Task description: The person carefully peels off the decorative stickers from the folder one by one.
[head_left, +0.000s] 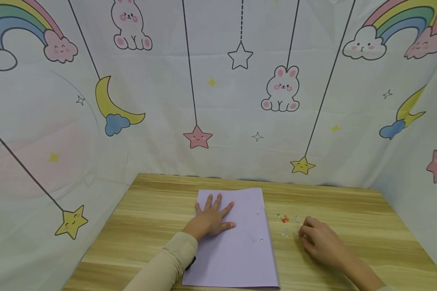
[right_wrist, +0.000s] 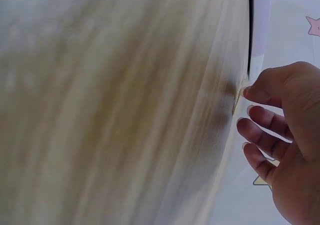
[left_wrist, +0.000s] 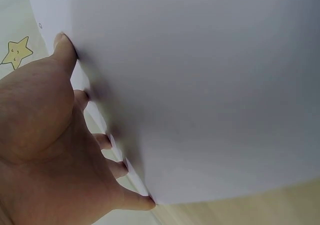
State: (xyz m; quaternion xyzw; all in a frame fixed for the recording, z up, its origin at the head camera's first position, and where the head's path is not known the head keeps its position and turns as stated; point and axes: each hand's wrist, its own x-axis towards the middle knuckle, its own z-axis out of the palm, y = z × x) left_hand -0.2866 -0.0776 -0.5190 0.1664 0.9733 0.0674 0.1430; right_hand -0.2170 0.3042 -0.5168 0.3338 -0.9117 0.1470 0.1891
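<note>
A pale purple folder (head_left: 236,258) with two small round snaps lies upright before me on the wooden table. My left hand (head_left: 211,218) rests flat on its upper left part, fingers spread. In the left wrist view, the fingertips of that hand (left_wrist: 60,135) press against the cover. Right of the folder, my right hand (head_left: 322,240) is low over the table with curled fingers. Thumb and forefinger pinch a small clear piece (head_left: 296,234), mostly hidden by them. Its fingertips are right at the tabletop in the right wrist view.
Between folder and right hand lie a small red and green piece (head_left: 284,218), a clear piece (head_left: 285,233) and another pale piece (head_left: 297,219). A white cloth (head_left: 233,161) printed with rabbits, stars and rainbows hangs behind and beside the wooden table (head_left: 142,218).
</note>
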